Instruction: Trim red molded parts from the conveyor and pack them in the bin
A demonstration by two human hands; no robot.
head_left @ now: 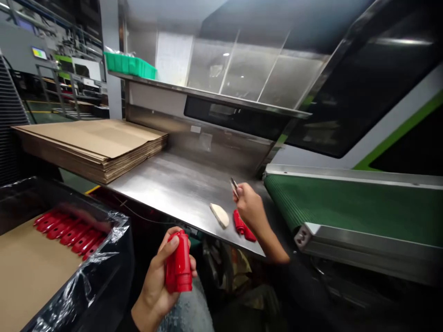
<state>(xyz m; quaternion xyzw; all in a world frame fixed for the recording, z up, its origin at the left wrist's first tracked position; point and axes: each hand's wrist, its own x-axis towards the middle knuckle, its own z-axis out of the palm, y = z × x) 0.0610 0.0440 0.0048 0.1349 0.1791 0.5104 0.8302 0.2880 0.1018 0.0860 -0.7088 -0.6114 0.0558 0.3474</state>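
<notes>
My left hand [161,274] is wrapped round a glossy red plastic part [180,263] with a ribbed, cylindrical lower end, held in front of the table edge. Over the metal table, my right hand [248,205] is closed on a small thin metal tool [234,185]; its kind does not show clearly, and its lower end is hidden in the fingers. Another red plastic part [238,222] lies on the table just below my right wrist, partly covered by it. To its left rests a pale, half-moon-shaped piece [219,216].
Stacked cardboard sheets [104,138] cover the table's left end. A plastic-lined box [117,235] at lower left holds a row of red parts [71,233] on cardboard. A green conveyor belt [360,207] runs along the right. Above, a shelf [214,94] carries a green bin [129,65].
</notes>
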